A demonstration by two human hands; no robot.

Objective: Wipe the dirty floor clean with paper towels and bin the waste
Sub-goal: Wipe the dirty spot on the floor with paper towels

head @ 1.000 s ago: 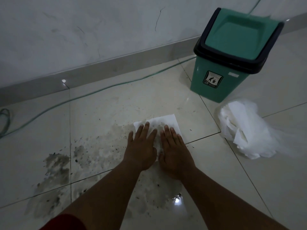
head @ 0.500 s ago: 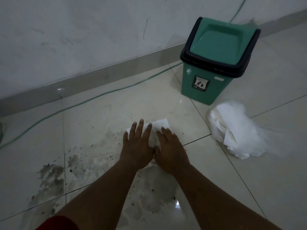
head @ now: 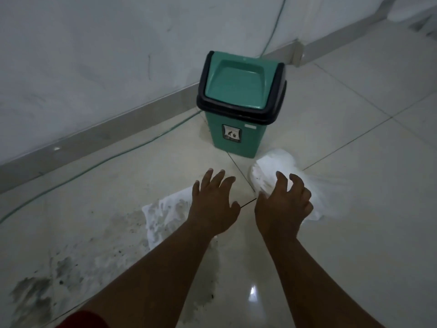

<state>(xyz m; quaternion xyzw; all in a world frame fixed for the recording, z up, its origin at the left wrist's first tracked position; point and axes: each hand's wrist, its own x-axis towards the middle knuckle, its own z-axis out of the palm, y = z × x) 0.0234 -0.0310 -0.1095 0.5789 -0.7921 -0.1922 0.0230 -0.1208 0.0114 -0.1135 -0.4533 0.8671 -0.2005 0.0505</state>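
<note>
On tiled floor [head: 354, 233], grime smears [head: 30, 297], bin [head: 238, 129]

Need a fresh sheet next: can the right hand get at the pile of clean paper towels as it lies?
Probably yes. The right hand hovers open right over the near edge of the white towel pile, nothing between them. The bin stands just behind the pile, not in the way.

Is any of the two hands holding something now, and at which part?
Nothing is held. The left hand is spread open above the dirty paper towel; the right hand reaches, fingers loosely curled, over the pile of paper towels.
</note>
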